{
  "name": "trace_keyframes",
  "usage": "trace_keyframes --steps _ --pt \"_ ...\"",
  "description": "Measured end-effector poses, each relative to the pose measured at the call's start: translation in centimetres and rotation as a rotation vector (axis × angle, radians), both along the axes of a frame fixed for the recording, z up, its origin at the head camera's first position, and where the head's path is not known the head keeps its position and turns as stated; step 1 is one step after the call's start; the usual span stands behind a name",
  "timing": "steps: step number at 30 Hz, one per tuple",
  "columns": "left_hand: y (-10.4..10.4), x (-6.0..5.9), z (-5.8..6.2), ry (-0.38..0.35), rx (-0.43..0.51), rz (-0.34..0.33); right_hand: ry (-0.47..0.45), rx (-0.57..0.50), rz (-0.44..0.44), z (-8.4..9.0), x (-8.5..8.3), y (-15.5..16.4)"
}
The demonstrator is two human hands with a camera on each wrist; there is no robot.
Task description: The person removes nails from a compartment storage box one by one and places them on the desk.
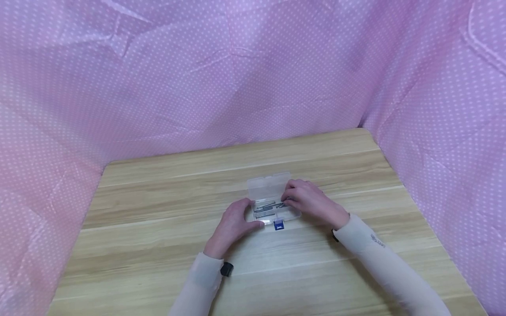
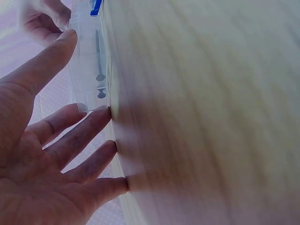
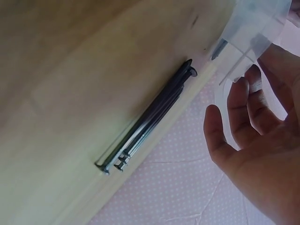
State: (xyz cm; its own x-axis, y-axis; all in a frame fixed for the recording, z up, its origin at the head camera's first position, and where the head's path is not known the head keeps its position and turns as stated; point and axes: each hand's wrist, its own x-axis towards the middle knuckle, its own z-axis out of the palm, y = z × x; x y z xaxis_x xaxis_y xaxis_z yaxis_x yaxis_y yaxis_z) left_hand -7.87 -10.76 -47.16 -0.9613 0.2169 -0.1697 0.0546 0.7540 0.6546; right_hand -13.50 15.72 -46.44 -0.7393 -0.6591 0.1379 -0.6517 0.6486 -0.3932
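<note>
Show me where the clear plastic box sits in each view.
Head: clear plastic box at table centre, lid open, between both hands.
Left wrist: upper left, beside the left hand's fingers.
Right wrist: top right corner, above the right hand.
Shared landmark: the nails in or by the box.

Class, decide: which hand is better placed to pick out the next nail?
Probably the right hand: its fingertips sit over the nails inside the open box, while the left hand touches the box's outer end.

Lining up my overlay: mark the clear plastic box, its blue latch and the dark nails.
clear plastic box (image 1: 264,186): head view, open lid.
blue latch (image 1: 278,224): head view, front clip.
dark nails (image 3: 154,115): right wrist view, mid shafts.
</note>
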Motion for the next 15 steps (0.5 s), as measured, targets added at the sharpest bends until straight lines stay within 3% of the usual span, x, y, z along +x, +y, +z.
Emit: trace_keyframes --steps 15 --pt "0.11 0.07 0.11 0.003 -0.006 0.000 -0.039 0.010 0.057 -0.16 -0.83 -0.01"
